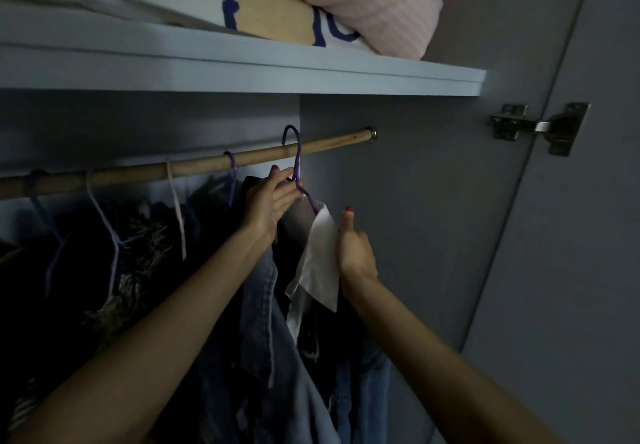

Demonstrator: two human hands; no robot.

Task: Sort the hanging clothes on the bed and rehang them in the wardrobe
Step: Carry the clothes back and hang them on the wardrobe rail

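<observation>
Your left hand [268, 201] pinches the purple hanger [297, 166], its hook at the wooden rod [194, 166]; your right hand [353, 246] grips its white garment [317, 263]. Hung denim [263, 305] crowds leftward.

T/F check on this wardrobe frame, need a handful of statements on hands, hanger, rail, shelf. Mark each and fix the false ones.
1. The purple hanger has its hook over the wooden rail. True.
2. The left hand hangs idle, away from the hanger. False: its fingers hold the hanger at the neck, just below the hook.
3. The right hand holds the white garment hanging from that hanger. True.
4. The shelf above the rail carries nothing. False: pink bedding and other folded fabric lie on it.
5. The hanger being handled is the leftmost on the rail. False: it is the rightmost; other hangers with dark clothes hang to its left.
</observation>
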